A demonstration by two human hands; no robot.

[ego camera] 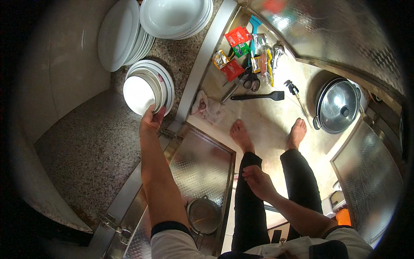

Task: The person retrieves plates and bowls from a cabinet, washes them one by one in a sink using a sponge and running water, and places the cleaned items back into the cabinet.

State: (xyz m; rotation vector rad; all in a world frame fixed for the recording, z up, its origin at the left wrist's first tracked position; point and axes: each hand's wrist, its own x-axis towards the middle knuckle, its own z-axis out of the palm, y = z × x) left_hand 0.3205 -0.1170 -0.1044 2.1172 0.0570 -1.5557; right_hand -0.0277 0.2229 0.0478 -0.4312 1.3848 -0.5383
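Inside the cabinet, my left hand (153, 119) grips the near rim of a small white bowl (139, 95) on top of a stack of white bowls (168, 84). The stack rests on the speckled stone shelf (97, 136). Behind it stand tilted white plates (118, 35) and a second stack of white dishes (176, 16). My right hand (257, 181) is over my right-side view of one trouser leg, fingers slightly curled, holding nothing visible.
On the floor lie a black basting brush (258, 96), scissors (251, 82), red sachets (237, 36), a turquoise utensil (255, 24), a black pump dispenser (292, 88) and a cloth (208, 108). A lidded pot (338, 105) is at right. Open metal doors (207, 155) stand around, one bearing a strainer (204, 215).
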